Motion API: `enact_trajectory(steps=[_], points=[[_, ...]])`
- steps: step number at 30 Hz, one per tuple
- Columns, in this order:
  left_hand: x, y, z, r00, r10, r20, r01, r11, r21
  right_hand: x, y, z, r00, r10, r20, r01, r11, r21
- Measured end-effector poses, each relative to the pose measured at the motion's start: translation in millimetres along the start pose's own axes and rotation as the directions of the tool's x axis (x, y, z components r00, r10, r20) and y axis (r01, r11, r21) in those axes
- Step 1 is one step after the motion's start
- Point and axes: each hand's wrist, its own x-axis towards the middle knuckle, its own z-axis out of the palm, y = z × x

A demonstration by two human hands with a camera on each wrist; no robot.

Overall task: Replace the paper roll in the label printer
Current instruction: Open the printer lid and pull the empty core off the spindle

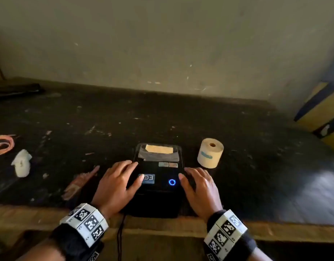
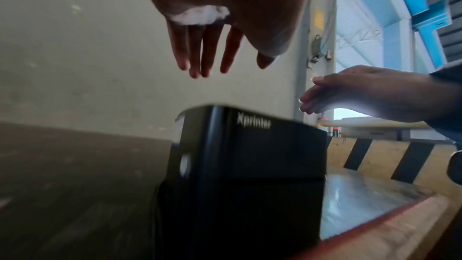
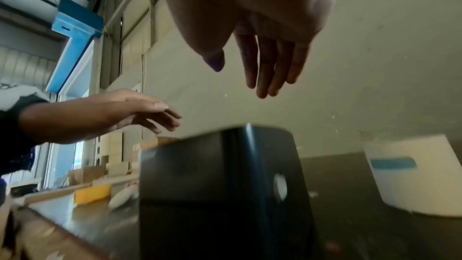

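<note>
A black label printer (image 1: 158,178) stands at the table's near edge, its lid down and a blue ring light (image 1: 172,182) lit on top. A strip of tan paper (image 1: 159,149) shows at its far slot. My left hand (image 1: 118,182) hovers over the printer's left top edge with straight, spread fingers. My right hand (image 1: 197,187) hovers at the right edge the same way. In the wrist views both hands (image 2: 207,50) (image 3: 265,62) hang above the printer (image 2: 245,175) (image 3: 217,185) without touching it. A fresh paper roll (image 1: 210,153) (image 3: 415,175) stands upright to the printer's right.
A dark scuffed table (image 1: 87,119) backs onto a wall. Orange rubber bands (image 1: 2,144) and a crumpled white wad (image 1: 22,162) lie at the left. A flat reddish-brown scrap (image 1: 77,183) lies beside my left hand. The printer's cable (image 1: 120,236) hangs off the front edge.
</note>
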Motion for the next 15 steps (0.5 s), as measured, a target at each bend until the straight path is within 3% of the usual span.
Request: enact_trajectory(steps=[4, 7, 9, 12, 15], points=[[-19.6, -13.0, 22.7, 0.998, -0.041, 0.047, 0.043, 0.999, -0.034, -18.9, 6.8, 25.7, 0.998, -0.053, 0.020, 0.054, 0.995, -0.079], [-36.7, -20.9, 42.6, 0.990, -0.105, 0.093, 0.113, 0.990, -0.088, -29.1, 16.1, 42.4, 0.994, 0.029, 0.105, -0.023, 0.998, -0.056], [-42.2, -22.3, 47.9, 0.981, -0.154, 0.118, 0.176, 0.961, -0.215, -32.3, 20.7, 48.0, 0.989, 0.051, 0.141, -0.051, 0.999, 0.000], [-44.1, -17.2, 55.2, 0.979, -0.197, 0.055, 0.202, 0.891, -0.406, -34.4, 28.8, 60.5, 0.990, 0.040, 0.134, -0.052, 0.995, 0.084], [-44.0, -4.0, 57.1, 0.974, -0.224, 0.017, 0.206, 0.859, -0.469, -34.3, 29.8, 67.8, 0.996, 0.002, 0.085, -0.013, 0.992, 0.122]])
